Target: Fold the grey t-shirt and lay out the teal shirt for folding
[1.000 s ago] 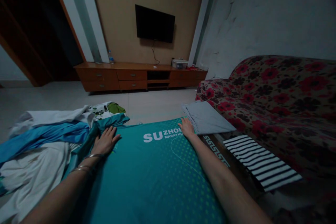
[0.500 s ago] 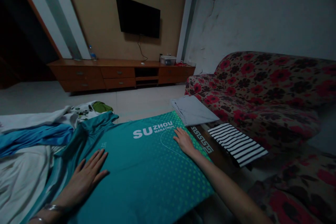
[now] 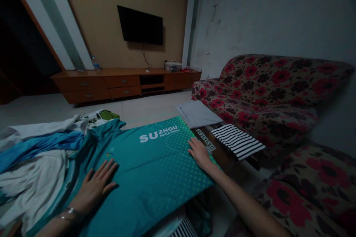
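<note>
A teal T-shirt (image 3: pixel 139 170) with green dots and white "SUZHOU MARATHON" lettering lies spread before me, its left part bunched. My left hand (image 3: pixel 96 183) rests flat on the shirt's left side, fingers stretched, with bracelets at the wrist. Near the dotted right edge, my right hand (image 3: pixel 200 153) lies palm down on the fabric with its fingers extended. Neither hand grips anything. Beyond the right hand are a folded grey garment (image 3: pixel 198 113) and a folded black-and-white striped garment (image 3: pixel 237 140).
Loose white clothes (image 3: pixel 41 181) and a blue garment (image 3: pixel 41 146) are heaped at left. The dark table (image 3: pixel 207 140) has a patterned border. A floral sofa (image 3: pixel 264 89) stands right; a wooden TV cabinet (image 3: pixel 94 85) and television (image 3: pixel 141 26) are at the back.
My right hand has slid slightly down along the shirt's right edge. The left hand stays nearly in place. My view has shifted, and striped cloth now shows below the shirt's near edge.
</note>
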Demonstrator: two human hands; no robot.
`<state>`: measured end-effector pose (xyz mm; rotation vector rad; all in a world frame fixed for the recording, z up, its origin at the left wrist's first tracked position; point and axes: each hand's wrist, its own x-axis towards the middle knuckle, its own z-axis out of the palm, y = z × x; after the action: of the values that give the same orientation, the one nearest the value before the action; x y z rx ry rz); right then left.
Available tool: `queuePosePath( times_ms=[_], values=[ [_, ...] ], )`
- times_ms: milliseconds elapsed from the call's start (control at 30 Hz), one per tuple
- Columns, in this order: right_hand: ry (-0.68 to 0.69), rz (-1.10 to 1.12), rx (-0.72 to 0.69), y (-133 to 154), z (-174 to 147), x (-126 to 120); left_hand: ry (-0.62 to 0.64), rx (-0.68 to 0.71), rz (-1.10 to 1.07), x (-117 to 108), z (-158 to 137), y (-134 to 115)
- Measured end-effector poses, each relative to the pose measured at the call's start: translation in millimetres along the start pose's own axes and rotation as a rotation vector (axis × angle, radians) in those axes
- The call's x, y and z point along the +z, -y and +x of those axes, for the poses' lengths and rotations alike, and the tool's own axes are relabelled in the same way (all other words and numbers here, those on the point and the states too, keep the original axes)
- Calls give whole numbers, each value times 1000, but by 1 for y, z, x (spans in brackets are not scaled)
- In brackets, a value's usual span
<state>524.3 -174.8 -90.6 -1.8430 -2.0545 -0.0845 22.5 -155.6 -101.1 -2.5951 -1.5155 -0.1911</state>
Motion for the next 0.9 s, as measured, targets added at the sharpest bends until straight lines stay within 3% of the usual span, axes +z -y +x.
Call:
queuePosePath(
  times_ms=[133, 300, 400, 567, 667, 733, 800, 900],
  values=[
    [57, 107, -129, 48, -7, -5, -23, 60, 6, 2, -26, -20],
    [60, 133, -79, 74, 38, 14, -4, 50, 33, 4, -40, -7],
    [75, 126, -47, 64, 64, 28, 4, 48, 51, 5, -41, -1],
    [59, 43, 88, 9, 77, 21, 14, 25, 51, -3, -42, -7],
    [53, -5, 176, -9, 68, 5, 3, 28, 28, -10, -41, -11],
    [33, -21, 177, 4, 51, -2, -23, 36, 25, -13, -40, -12],
    [20, -8, 61, 33, 24, -1, -47, 64, 35, -15, -41, -15],
    [62, 87, -232, 79, -27, 8, -41, 149, 35, -16, -46, -23]
  ],
)
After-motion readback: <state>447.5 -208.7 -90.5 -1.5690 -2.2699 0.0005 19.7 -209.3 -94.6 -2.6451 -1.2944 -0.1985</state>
